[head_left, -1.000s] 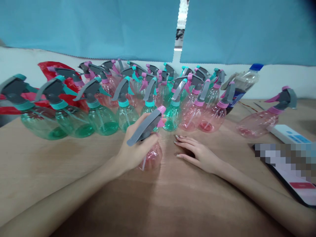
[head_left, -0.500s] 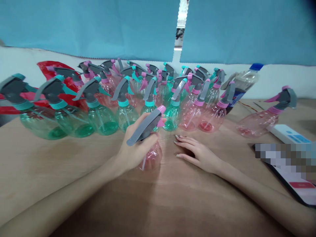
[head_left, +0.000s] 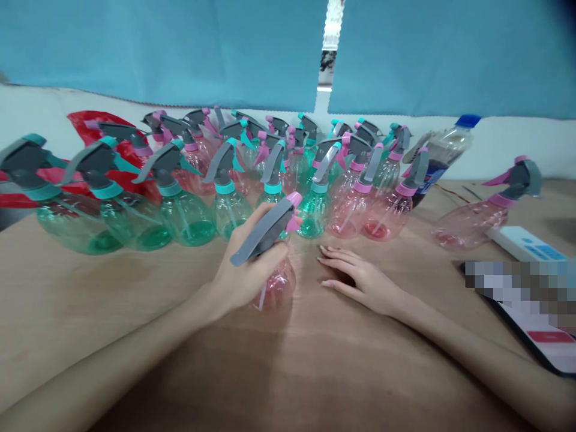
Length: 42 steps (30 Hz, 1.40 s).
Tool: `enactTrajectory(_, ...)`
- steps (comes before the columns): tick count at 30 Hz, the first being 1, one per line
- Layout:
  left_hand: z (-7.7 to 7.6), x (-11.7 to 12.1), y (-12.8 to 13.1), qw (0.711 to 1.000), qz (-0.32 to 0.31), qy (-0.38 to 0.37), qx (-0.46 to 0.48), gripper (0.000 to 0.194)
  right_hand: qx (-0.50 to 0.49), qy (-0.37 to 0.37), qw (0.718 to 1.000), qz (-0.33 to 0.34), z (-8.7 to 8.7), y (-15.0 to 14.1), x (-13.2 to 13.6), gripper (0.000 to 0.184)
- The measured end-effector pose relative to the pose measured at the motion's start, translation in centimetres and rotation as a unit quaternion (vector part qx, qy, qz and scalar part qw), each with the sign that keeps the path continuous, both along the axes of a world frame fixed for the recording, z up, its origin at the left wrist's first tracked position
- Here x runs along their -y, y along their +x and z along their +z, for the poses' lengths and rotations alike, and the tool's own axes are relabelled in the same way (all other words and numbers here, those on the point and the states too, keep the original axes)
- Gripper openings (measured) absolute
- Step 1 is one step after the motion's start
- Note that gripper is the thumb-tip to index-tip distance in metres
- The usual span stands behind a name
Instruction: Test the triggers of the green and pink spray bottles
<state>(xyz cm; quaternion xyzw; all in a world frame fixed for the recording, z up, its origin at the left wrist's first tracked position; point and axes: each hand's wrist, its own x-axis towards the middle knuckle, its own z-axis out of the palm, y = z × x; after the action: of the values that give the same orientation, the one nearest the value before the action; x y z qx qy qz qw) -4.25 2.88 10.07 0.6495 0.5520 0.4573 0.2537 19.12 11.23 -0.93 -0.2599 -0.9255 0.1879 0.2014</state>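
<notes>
My left hand [head_left: 245, 258] is wrapped round the neck of a pink spray bottle [head_left: 276, 287] with a grey and pink trigger head. The bottle's collar is hidden behind my fingers. To its right, my right hand [head_left: 364, 279] rests on the wooden table [head_left: 315, 372], fingers stretched out and holding nothing. Just beyond both hands runs a front row of spray bottles: green ones, such as the green spray bottle [head_left: 188, 222], on the left and middle, and pink ones, such as the pink spray bottle [head_left: 387, 213], on the right.
Several more spray bottles crowd behind the front row. A red plastic bag [head_left: 96, 129] lies at the back left. On the right are a tilted drink bottle [head_left: 443, 150], a lone pink spray bottle [head_left: 472, 222], a white box [head_left: 526, 240] and a phone or tablet [head_left: 517, 318], partly blurred out.
</notes>
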Motion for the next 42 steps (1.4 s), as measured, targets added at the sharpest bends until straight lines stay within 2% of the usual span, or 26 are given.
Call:
enactTrajectory(5,0.2,-0.1,0.0,1.000,0.001,0.014,0.001,0.017,-0.010,-0.002,1.000,0.000,-0.1,0.0,0.0,0.045)
enactTrajectory(16,0.6,0.0,0.3,0.999,-0.011,0.040,0.026,0.010,0.002,-0.002,1.000,0.001,-0.1,0.0,-0.1,0.046)
enactTrajectory(21,0.5,0.0,0.3,0.999,-0.015,0.025,0.036,0.007,0.004,-0.002,1.000,0.000,-0.1,0.0,-0.1,0.046)
enactTrajectory(26,0.3,-0.1,0.1,1.000,0.007,0.024,0.017,0.009,0.010,0.002,1.000,0.002,-0.1,0.0,-0.1,0.046)
enactTrajectory(32,-0.3,-0.2,-0.2,1.000,0.024,0.014,0.012,0.025,0.015,0.004,1.000,0.000,-0.1,0.0,-0.1,0.046)
enactTrajectory(36,-0.5,-0.2,-0.2,1.000,0.014,0.002,0.011,0.033,0.013,0.009,1.000,0.002,-0.1,0.0,-0.1,0.045)
enactTrajectory(42,-0.6,-0.1,-0.2,1.000,0.016,-0.007,0.009,0.030,0.013,0.009,1.000,0.001,-0.2,0.1,-0.1,0.046)
